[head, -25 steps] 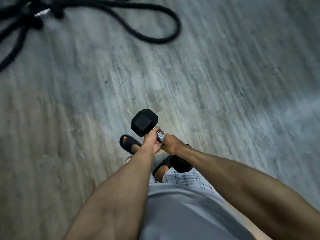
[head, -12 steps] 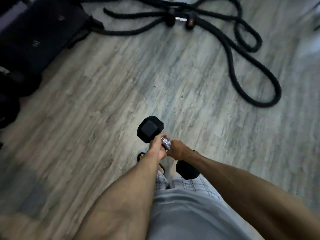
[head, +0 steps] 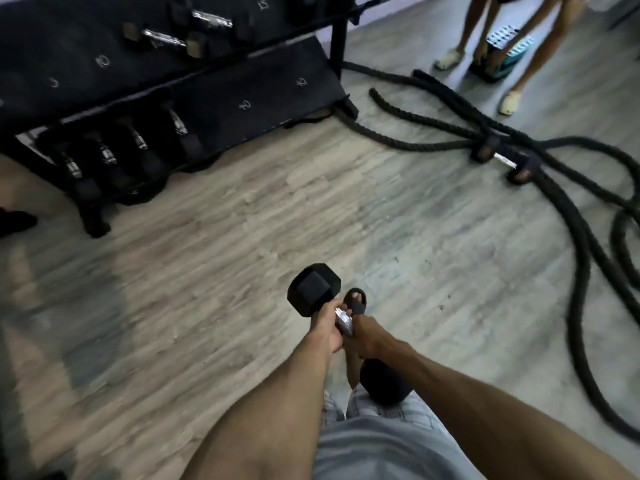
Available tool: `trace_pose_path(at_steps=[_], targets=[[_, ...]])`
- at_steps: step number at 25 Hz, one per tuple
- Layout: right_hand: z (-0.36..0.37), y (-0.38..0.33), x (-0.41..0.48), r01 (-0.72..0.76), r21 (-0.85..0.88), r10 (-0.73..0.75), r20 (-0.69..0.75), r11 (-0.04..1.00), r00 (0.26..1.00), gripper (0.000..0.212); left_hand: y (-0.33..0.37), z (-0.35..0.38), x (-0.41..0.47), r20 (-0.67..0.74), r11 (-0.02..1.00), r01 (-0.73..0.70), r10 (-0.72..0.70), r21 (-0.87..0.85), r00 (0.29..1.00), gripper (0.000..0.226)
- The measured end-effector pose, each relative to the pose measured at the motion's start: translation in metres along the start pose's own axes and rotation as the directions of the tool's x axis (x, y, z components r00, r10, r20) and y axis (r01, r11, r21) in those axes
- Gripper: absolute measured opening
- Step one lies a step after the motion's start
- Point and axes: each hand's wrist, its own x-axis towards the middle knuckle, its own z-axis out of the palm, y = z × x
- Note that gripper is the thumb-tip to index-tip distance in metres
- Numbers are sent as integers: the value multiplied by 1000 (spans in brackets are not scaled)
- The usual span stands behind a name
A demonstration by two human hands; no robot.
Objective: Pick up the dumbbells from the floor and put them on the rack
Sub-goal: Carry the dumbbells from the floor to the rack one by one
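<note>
Grey wood-plank floor [head: 207,271], grain blurred. Near centre, left hand [head: 327,329] & right hand [head: 363,336] both grasp the chrome handle of a black hex dumbbell [head: 313,289], held above the floor. Far left: black two-tier rack [head: 242,98] w/ dumbbells on both shelves. Far right: thick battle ropes [head: 415,143] sprawl around a second dumbbell [head: 502,161]; another person's legs [head: 540,46] beyond.

Dumbbell [head: 313,289]: matte black heads, silver cross-hatched handle. Rack [head: 242,81] black, with white chalked numbers on its shelves. Floor [head: 242,220]: grey-brown wood-grain planks, with black ropes [head: 579,289] along its right edge. Shirt [head: 381,452] plain grey, shorts [head: 419,408] pale with grey plaid, sandal [head: 356,301] black; box [head: 507,46] at the floor's far right corner is teal with a white-and-dark checked top.
</note>
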Motion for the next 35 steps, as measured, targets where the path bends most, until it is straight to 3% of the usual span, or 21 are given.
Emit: trace_pose_path(at_steps=[4,9,13,17,21,24,27,35], targets=[[-52,-43,66,79,-104,-67,116,991,991,42,73,20,31,-75,993,-27,19,-118,997,28],[-139,-94,145,182,-182,-144,200,966,969,34,172,59,54,-147,957,-62,21,-282,989,22],[-193,-135,196,253,-199,-205,231,947,951,51,236,81,79,-180,926,-89,23,-366,983,17],[-231,-176,246,252,-198,-193,275,947,942,17,301,92,103,-178,913,-72,-1,-401,984,20],[-261,-221,303,229,-184,-162,319,956,934,8,371,100,146,-210,916,-54,-34,-398,977,21],[-301,-268,345,195,-176,-140,284,965,949,11,443,112,162,-176,935,-35,-30,-352,984,31],[-340,-310,387,173,-190,-123,246,966,961,25,521,121,180,-131,946,-15,-29,-323,991,25],[-433,-381,495,164,-171,-145,119,972,982,39,677,183,228,-187,970,-58,13,-238,982,24]])
